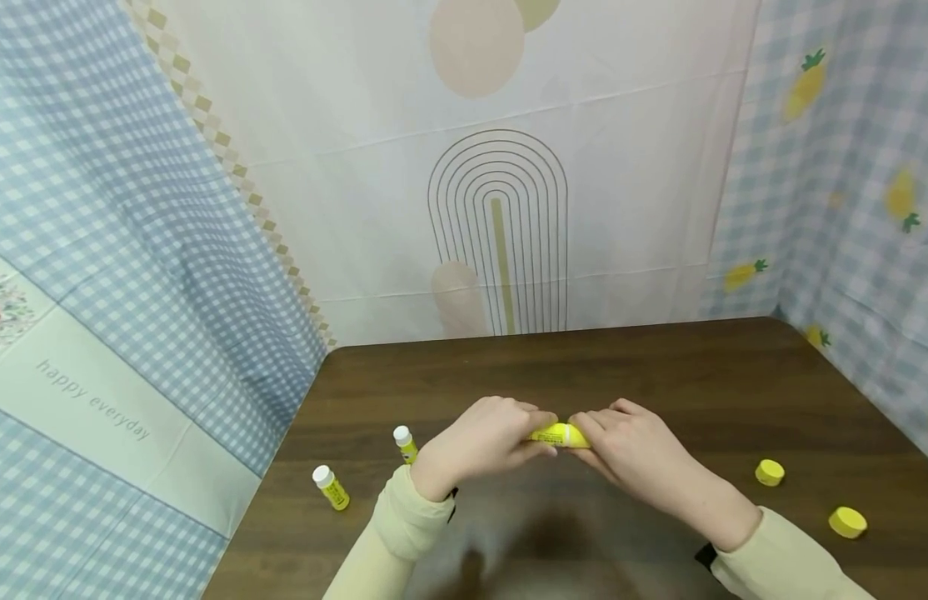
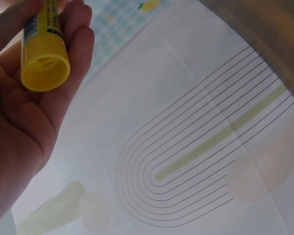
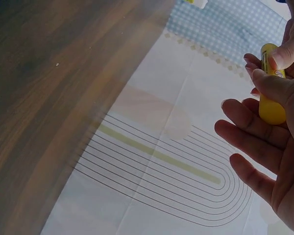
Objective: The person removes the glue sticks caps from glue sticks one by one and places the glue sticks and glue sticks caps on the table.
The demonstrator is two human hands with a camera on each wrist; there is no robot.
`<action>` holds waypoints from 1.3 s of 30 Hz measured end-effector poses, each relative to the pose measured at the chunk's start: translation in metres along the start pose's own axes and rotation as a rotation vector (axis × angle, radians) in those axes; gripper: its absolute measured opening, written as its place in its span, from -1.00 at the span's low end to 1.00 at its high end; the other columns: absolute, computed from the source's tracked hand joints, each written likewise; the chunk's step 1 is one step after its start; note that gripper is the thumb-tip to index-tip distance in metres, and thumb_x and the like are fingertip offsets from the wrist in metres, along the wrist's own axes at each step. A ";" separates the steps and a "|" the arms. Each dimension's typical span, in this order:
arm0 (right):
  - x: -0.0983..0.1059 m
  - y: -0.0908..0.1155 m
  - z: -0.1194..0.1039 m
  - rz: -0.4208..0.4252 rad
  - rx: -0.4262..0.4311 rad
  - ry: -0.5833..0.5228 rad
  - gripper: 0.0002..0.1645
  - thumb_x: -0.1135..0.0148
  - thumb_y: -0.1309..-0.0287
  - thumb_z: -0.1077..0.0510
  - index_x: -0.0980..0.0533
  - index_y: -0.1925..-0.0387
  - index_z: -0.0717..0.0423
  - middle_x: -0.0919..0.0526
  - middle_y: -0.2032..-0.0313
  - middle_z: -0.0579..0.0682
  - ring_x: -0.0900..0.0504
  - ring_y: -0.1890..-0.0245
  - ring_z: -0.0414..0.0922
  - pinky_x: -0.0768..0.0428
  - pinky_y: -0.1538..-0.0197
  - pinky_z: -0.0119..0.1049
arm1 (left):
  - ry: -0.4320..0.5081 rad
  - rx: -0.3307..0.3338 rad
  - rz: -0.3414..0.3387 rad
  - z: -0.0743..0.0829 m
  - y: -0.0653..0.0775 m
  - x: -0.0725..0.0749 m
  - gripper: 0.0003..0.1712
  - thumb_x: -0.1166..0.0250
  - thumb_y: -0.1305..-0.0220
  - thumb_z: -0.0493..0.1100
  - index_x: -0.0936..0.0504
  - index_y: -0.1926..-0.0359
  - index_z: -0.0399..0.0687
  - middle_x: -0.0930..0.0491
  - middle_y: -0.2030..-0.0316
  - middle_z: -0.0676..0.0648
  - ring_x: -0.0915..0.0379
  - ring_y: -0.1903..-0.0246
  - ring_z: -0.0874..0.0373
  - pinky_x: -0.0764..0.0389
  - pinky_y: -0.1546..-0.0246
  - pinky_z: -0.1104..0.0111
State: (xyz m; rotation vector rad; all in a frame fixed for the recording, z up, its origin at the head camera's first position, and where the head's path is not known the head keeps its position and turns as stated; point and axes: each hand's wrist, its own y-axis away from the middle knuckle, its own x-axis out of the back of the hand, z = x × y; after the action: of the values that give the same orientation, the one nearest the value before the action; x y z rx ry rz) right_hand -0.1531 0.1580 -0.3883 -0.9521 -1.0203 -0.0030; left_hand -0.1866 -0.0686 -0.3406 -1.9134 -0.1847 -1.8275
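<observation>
Above the table, both hands hold a yellow glue stick lying level between them. My left hand grips its printed barrel, fingers and thumb curled round it. In the left wrist view the hollow bottom end of the glue stick faces the camera. The thumb and fingers of my right hand pinch the yellow cap end, and a white band shows between cap and barrel. The other fingers of that hand are spread below it in the right wrist view.
Left of the hands, two uncapped glue sticks with white tops, one nearer and one partly behind the left wrist, are on the brown table. To the right lie two yellow caps, one farther and one nearer. Patterned curtains hang behind.
</observation>
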 end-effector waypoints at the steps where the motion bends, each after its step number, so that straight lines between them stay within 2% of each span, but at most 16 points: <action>1: -0.001 0.000 0.000 -0.001 -0.002 -0.004 -0.35 0.40 -0.60 -0.21 -0.44 0.36 0.10 -0.53 0.56 -0.16 -0.57 0.57 -0.17 -0.49 0.33 -0.26 | 0.028 0.000 -0.015 -0.002 -0.001 0.000 -0.68 -0.43 -0.28 0.01 -0.46 0.44 0.08 -0.34 0.57 0.19 -0.20 0.58 0.36 -0.29 0.49 0.54; 7: -0.003 0.002 0.000 -0.028 -0.018 -0.036 -0.38 0.37 -0.59 -0.20 -0.44 0.34 0.09 -0.50 0.53 -0.18 -0.42 0.59 -0.23 -0.45 0.44 -0.32 | 0.175 -0.006 -0.084 -0.012 -0.004 -0.002 -0.77 -0.39 -0.33 0.00 -0.54 0.36 0.07 -0.40 0.54 0.22 -0.22 0.56 0.41 -0.31 0.43 0.61; 13: -0.003 0.004 0.001 -0.052 -0.021 -0.050 -0.49 0.20 -0.57 -0.17 -0.46 0.28 0.11 -0.52 0.48 -0.15 -0.42 0.54 -0.21 -0.49 0.43 -0.30 | 0.262 -0.004 -0.096 -0.017 -0.005 -0.005 -0.82 -0.37 -0.35 -0.01 -0.58 0.33 0.07 -0.41 0.53 0.23 -0.24 0.53 0.44 -0.34 0.41 0.62; 20: -0.006 0.003 0.001 -0.004 0.010 -0.009 -0.38 0.43 -0.61 -0.13 -0.45 0.25 0.19 -0.54 0.46 -0.07 -0.48 0.51 -0.14 -0.52 0.39 -0.24 | 0.327 0.008 -0.104 -0.022 -0.006 -0.006 -0.83 -0.38 -0.35 -0.01 -0.60 0.31 0.07 -0.38 0.54 0.24 -0.23 0.55 0.46 -0.35 0.45 0.61; 21: -0.006 0.003 0.001 -0.005 0.011 -0.005 -0.39 0.41 -0.61 -0.13 -0.46 0.25 0.19 -0.55 0.46 -0.07 -0.49 0.51 -0.14 -0.52 0.39 -0.24 | 0.338 0.013 -0.108 -0.022 -0.006 -0.006 -0.84 -0.38 -0.35 -0.01 -0.61 0.30 0.07 -0.39 0.54 0.24 -0.23 0.55 0.46 -0.35 0.45 0.61; 24: -0.003 0.001 0.001 -0.054 -0.026 -0.027 -0.64 -0.06 -0.52 -0.05 -0.46 0.29 0.14 -0.53 0.49 -0.12 -0.44 0.55 -0.19 -0.51 0.42 -0.27 | 0.346 0.035 -0.109 -0.022 -0.005 -0.008 -0.86 -0.39 -0.34 -0.02 -0.65 0.25 0.06 -0.45 0.50 0.23 -0.27 0.53 0.45 -0.37 0.42 0.62; 26: 0.001 -0.001 0.001 -0.147 -0.088 -0.100 -0.75 -0.31 -0.34 0.03 -0.47 0.32 0.08 -0.49 0.53 -0.20 -0.38 0.59 -0.26 -0.46 0.47 -0.32 | 0.300 0.036 -0.094 -0.019 -0.004 -0.011 -0.85 -0.39 -0.33 -0.02 -0.66 0.22 0.04 -0.49 0.46 0.22 -0.31 0.50 0.44 -0.39 0.38 0.62; 28: 0.007 -0.004 0.003 -0.278 -0.179 -0.226 -0.75 -0.46 -0.17 0.07 -0.50 0.32 0.02 -0.45 0.54 -0.28 -0.32 0.60 -0.33 -0.40 0.49 -0.36 | 0.197 0.031 -0.061 -0.014 -0.003 -0.014 -0.83 -0.42 -0.30 -0.03 -0.66 0.20 0.03 -0.54 0.42 0.20 -0.37 0.47 0.42 -0.43 0.35 0.60; 31: 0.015 -0.007 0.008 -0.474 -0.307 -0.442 -0.82 -0.38 -0.27 0.01 -0.54 0.25 -0.04 -0.43 0.53 -0.34 -0.31 0.60 -0.39 -0.38 0.49 -0.40 | -0.046 -0.006 0.006 -0.004 0.000 -0.016 -0.80 -0.45 -0.27 -0.03 -0.66 0.18 0.03 -0.59 0.38 0.17 -0.49 0.40 0.36 -0.52 0.32 0.54; 33: 0.019 -0.008 0.012 -0.560 -0.353 -0.538 -0.81 -0.31 -0.33 -0.06 -0.53 0.25 -0.07 -0.43 0.53 -0.34 -0.33 0.59 -0.39 -0.39 0.47 -0.40 | -0.201 -0.029 0.057 0.002 0.001 -0.016 -0.80 -0.47 -0.25 -0.04 -0.66 0.18 0.05 -0.61 0.38 0.15 -0.55 0.36 0.32 -0.56 0.32 0.49; 36: 0.022 -0.010 0.017 -0.604 -0.364 -0.582 -0.79 -0.27 -0.36 -0.09 -0.47 0.33 -0.14 -0.39 0.55 -0.31 -0.33 0.59 -0.39 -0.39 0.45 -0.40 | -0.347 -0.062 0.126 0.007 0.001 -0.016 -0.78 -0.50 -0.20 -0.06 -0.67 0.18 0.06 -0.63 0.38 0.15 -0.57 0.34 0.30 -0.58 0.31 0.48; 39: 0.022 -0.011 0.019 -0.567 -0.339 -0.557 -0.78 -0.29 -0.35 -0.07 -0.46 0.34 -0.13 -0.37 0.56 -0.32 -0.31 0.59 -0.39 -0.38 0.46 -0.40 | -0.415 -0.073 0.176 0.009 0.000 -0.016 -0.74 -0.53 -0.16 -0.05 -0.67 0.18 0.05 -0.63 0.38 0.16 -0.56 0.35 0.30 -0.57 0.31 0.50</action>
State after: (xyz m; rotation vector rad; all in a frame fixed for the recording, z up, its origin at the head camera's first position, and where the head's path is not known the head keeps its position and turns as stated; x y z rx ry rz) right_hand -0.1589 0.1727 -0.3617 -0.9571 -1.8247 -0.4128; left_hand -0.1804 -0.0610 -0.3563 -2.2649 -0.0832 -1.3265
